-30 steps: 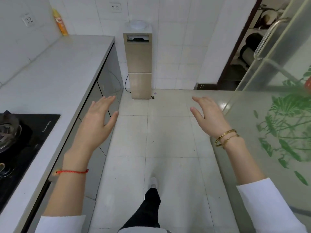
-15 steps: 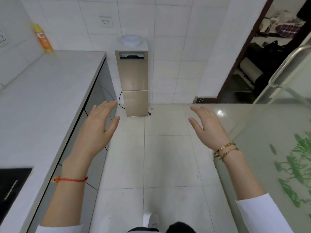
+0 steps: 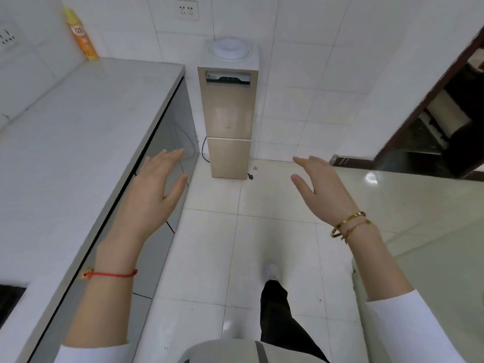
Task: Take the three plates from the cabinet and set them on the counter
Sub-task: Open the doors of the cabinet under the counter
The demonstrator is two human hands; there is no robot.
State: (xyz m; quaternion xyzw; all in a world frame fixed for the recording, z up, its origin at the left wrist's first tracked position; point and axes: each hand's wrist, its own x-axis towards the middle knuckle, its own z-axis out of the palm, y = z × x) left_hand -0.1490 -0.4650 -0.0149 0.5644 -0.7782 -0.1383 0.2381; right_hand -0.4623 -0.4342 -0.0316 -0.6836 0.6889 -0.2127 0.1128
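Walking down the kitchen aisle beside the long grey stone counter [image 3: 78,142], left hand [image 3: 154,189] and right hand [image 3: 322,187] both spread and carrying nothing. No plates showing; presumably inside the grey under-counter cabinet [image 3: 170,142]. Next: picking the right door and opening it.

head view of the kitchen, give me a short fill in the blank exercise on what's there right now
1. The left hand and the right hand are both open and hold ____.
2. A red string bracelet is on the ____ wrist.
3. The orange spray can stands at the far end of the ____, against the wall.
4. The gold water dispenser stands on the ____, beside the end of the counter.

Missing words: nothing; left; counter; floor
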